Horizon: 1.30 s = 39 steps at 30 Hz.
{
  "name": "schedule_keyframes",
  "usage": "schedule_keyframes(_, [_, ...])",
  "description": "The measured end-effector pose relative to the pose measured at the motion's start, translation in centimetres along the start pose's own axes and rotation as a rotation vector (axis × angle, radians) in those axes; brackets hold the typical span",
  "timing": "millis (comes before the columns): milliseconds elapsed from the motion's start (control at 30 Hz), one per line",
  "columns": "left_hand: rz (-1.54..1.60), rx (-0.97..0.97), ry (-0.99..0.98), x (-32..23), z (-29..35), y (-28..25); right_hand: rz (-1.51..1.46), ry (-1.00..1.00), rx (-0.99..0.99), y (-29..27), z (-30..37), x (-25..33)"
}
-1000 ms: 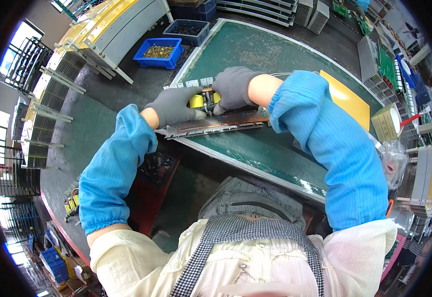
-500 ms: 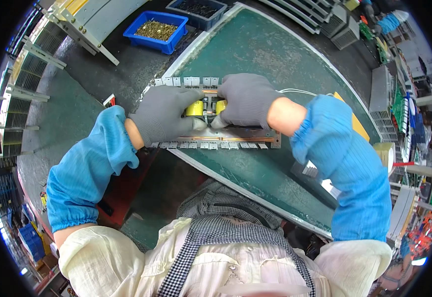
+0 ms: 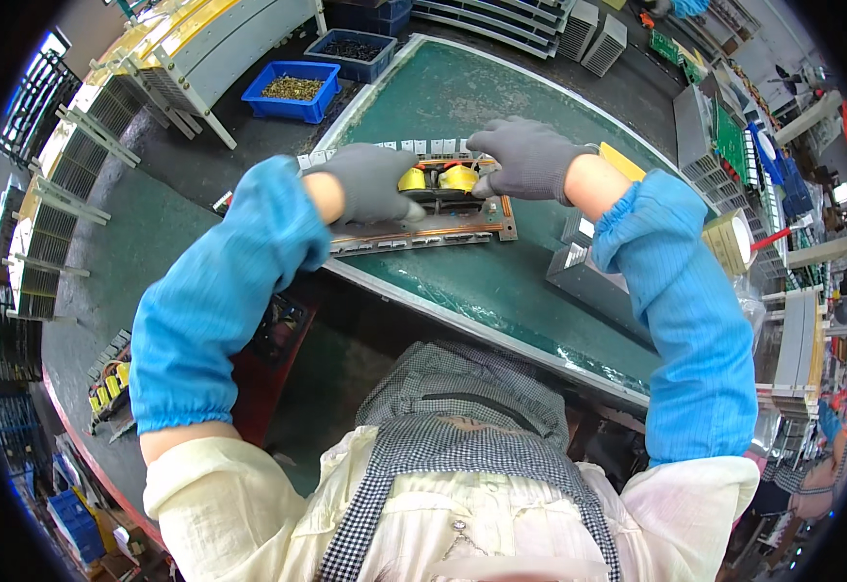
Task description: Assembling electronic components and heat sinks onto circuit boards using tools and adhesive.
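A long circuit board (image 3: 414, 234) lies on the green mat, with copper strips and rows of silver metal tabs along its edges. Two yellow-wrapped coils (image 3: 458, 178) stand side by side at its middle. My left hand (image 3: 373, 182), in a grey glove, grips across the board's left part, thumb and fingers either side of the left coil. Its palm hides that part of the board. My right hand (image 3: 528, 160), also grey-gloved, is open at the right coil; its thumb is close to the coil and its forefinger reaches toward the far tabs. Whether the thumb touches I cannot tell.
A blue bin (image 3: 293, 90) of small brass-coloured parts and a darker bin (image 3: 351, 54) of black parts stand at the back. Grey metal heat sinks (image 3: 598, 281) lie right of the board. Another board with yellow coils (image 3: 108, 388) sits at the far left.
My right hand has loosened from the coils and spread its fingers. The board has shifted away from me and turned, its right end now farther off. The left hand moved along with it.
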State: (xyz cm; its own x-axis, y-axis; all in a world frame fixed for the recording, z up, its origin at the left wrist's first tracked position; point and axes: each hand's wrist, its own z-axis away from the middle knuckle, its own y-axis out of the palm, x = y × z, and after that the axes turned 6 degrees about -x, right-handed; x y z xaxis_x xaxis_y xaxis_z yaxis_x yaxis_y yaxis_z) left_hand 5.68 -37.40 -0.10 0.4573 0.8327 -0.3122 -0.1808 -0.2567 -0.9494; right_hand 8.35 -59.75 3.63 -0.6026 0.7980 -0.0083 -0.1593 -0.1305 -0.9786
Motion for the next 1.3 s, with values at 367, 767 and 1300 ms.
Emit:
schedule_keyframes(367, [-0.152,0.323,-0.174,-1.2,-3.7,-0.2,-0.062,0.008,0.226,2.0,-5.3,1.0])
schedule_keyframes(767, [0.018,0.131,-0.114,-0.4,-1.6,0.9,-0.021,0.059,0.105,1.6,-3.2,2.5])
schedule_keyframes(1300, [-0.200,-0.035,0.076,2.5,1.8,1.6,-0.026,-0.226,0.055,3.6,-4.5,1.5])
